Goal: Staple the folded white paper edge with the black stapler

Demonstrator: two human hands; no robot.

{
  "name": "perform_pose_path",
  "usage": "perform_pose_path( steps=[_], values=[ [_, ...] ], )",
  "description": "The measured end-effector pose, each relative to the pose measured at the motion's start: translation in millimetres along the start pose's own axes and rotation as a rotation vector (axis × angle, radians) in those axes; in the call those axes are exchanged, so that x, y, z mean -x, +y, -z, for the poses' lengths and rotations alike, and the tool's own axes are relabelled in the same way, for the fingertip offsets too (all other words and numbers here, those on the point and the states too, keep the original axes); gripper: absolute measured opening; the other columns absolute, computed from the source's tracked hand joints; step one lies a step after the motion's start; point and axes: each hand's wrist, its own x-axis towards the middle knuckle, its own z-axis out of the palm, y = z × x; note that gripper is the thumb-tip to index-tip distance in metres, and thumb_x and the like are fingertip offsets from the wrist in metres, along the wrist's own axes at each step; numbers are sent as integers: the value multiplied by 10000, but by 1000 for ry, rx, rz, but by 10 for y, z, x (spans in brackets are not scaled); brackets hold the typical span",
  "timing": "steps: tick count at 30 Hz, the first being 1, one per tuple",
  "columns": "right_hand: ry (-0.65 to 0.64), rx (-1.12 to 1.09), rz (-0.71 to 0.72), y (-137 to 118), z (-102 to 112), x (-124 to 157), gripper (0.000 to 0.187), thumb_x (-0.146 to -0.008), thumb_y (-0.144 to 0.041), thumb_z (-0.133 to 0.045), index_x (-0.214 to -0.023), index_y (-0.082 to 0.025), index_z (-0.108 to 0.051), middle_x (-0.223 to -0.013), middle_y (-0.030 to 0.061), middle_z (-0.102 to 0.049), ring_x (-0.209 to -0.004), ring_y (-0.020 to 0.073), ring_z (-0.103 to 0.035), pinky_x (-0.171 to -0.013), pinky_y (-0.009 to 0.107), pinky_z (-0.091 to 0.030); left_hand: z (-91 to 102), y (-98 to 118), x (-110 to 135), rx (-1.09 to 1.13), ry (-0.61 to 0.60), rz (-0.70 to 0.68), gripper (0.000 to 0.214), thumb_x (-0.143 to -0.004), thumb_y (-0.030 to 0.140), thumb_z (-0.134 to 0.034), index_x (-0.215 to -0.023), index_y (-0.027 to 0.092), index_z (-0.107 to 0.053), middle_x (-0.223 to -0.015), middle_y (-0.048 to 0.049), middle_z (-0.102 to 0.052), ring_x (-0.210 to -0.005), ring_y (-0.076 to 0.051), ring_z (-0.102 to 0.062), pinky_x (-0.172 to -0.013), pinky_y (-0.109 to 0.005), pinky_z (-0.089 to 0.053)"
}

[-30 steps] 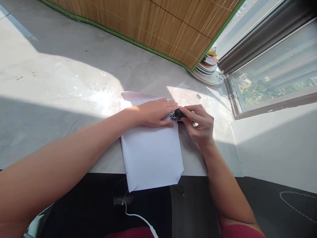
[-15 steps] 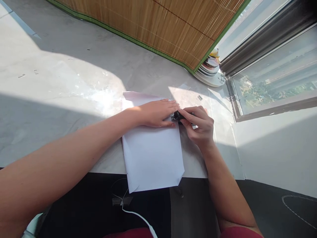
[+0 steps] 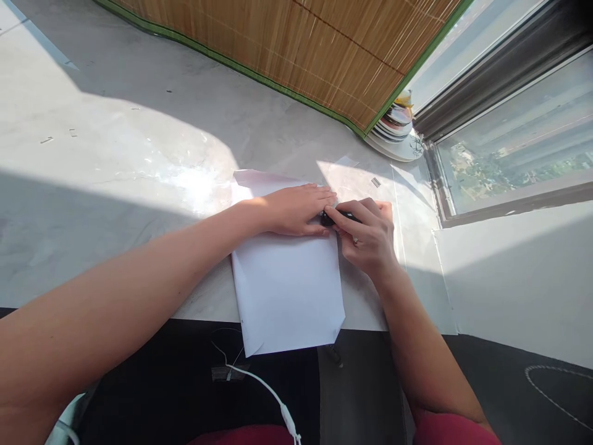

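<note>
A folded white paper (image 3: 290,290) lies on the grey marbled tabletop, its near end hanging past the front edge. My left hand (image 3: 296,210) rests flat across its upper part, fingers stretched toward the right. At the paper's right edge, my right hand (image 3: 370,235) grips a small black stapler (image 3: 328,218), whose nose sits over the paper beside my left fingertips. Most of the stapler is hidden under my right fingers.
Staple strips (image 3: 375,182) lie beyond my right hand, and loose staples (image 3: 47,140) are scattered at the left. A bamboo blind (image 3: 324,49) hangs over the back. Stacked plates (image 3: 393,133) stand by the window (image 3: 519,136). A white cable (image 3: 264,383) dangles below the table edge.
My right hand has shifted slightly left and its fingers have come forward over the stapler's nose, pressing closer. My left hand stays flat on the paper.
</note>
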Motion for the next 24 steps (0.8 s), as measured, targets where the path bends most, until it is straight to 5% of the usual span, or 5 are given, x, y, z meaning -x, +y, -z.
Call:
perform_pose_path(
  steps=[8,17,24],
  values=[
    [187,-151,-190,162,36,12,371,-976,-215,-639,-1264,-376,-809,-1084,48,-766,-978,259,-705,-934,514,-551,-31,-63,23,-27,-30,74,683,-980,562,-692,-1583,284,-532,-1659,-72,-541,-1578,-316,-420,-1340,-482,-251],
    [235,-86,-344,370,18,-13,333,-979,-347,-658,-1279,-268,-779,-1138,96,-791,-1107,319,-701,-1020,565,-557,7,-95,62,-35,-60,80,797,-1021,503,-657,-1719,280,-344,-1774,-80,-388,-1652,-322,-309,-1367,-484,-221],
    [58,-288,-408,559,3,49,399,-843,-478,-786,-1140,-211,-768,-1065,68,-805,-970,272,-732,-934,440,-599,17,-165,72,-44,-27,94,853,-1002,476,-690,-1741,268,-318,-1785,-100,-363,-1652,-329,-322,-1371,-506,-262]
  ],
)
